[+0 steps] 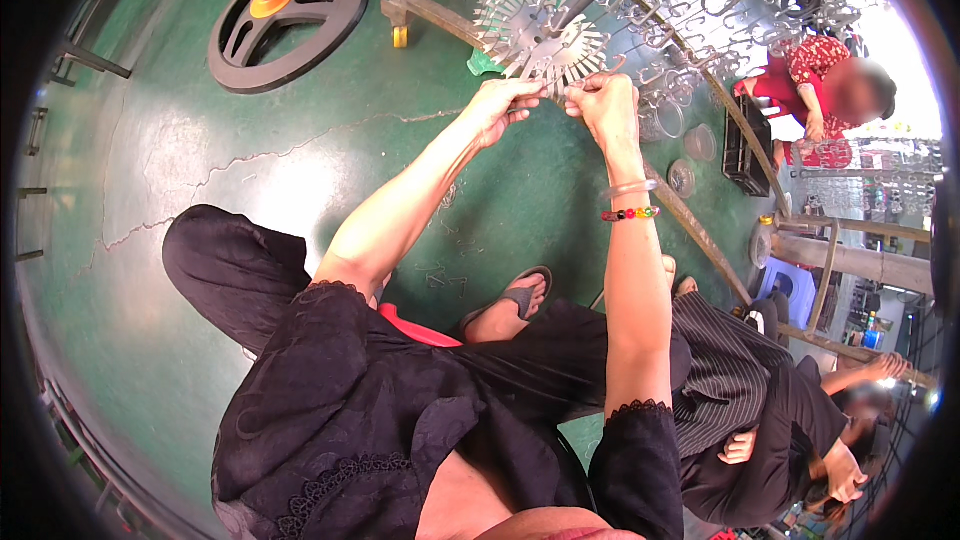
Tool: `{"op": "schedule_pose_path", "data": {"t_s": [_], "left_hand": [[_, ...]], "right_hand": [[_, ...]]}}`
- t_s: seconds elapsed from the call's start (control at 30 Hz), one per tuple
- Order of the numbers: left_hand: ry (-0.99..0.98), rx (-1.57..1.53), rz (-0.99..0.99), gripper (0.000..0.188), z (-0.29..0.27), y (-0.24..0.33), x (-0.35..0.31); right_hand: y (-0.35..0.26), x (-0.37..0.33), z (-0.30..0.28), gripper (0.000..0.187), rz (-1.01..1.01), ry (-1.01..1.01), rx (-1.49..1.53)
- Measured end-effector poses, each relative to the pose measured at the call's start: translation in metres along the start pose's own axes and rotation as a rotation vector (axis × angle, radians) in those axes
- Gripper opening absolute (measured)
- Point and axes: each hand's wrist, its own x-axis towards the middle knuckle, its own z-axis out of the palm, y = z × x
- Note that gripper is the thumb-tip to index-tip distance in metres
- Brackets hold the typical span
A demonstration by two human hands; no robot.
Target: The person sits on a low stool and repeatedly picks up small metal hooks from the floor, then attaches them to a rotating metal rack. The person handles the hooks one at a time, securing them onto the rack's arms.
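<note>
In front of me hangs a round metal rack (537, 32) with many flat prongs fanned out around its centre. My left hand (503, 108) is at its near edge, thumb and index finger pinched together by the prong tips, the other fingers loosely bent. Just right of it, my right hand (606, 112) is also pinched at the lower right prongs. What either hand holds is too small to make out. A curved brownish hook (620, 63) shows above the right hand's knuckles. A clear bangle (632, 188) and a beaded bracelet (630, 213) circle my right wrist.
Many metal hooks (705, 2) hang at the upper right along a wooden bar (698, 240). A black crate (748, 145) and clear plastic tubs (681, 178) stand nearby. A large dark wheel (288, 24) lies at upper left. Two people (820, 90) are on the right.
</note>
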Motion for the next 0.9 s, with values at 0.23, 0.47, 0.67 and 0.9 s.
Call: {"op": "schedule_pose_path", "data": {"t_s": [0.23,0.47,0.67,0.9], "left_hand": [[-0.025,-0.043,-0.001,0.023,-0.001,-0.004,0.005],[-0.064,-0.076,0.001,0.023,0.001,-0.008,0.004],[-0.057,-0.122,0.007,0.019,0.008,-0.008,-0.002],[-0.065,-0.109,-0.004,0.019,0.001,-0.009,0.002]], "right_hand": [[-0.001,0.003,0.003,0.014,0.028,-0.003,0.018],[0.005,0.008,0.006,0.013,0.003,-0.017,-0.061],[0.010,0.009,0.008,0.013,-0.032,-0.002,-0.060],[0.013,0.009,0.013,0.010,-0.022,-0.008,-0.048]]}}
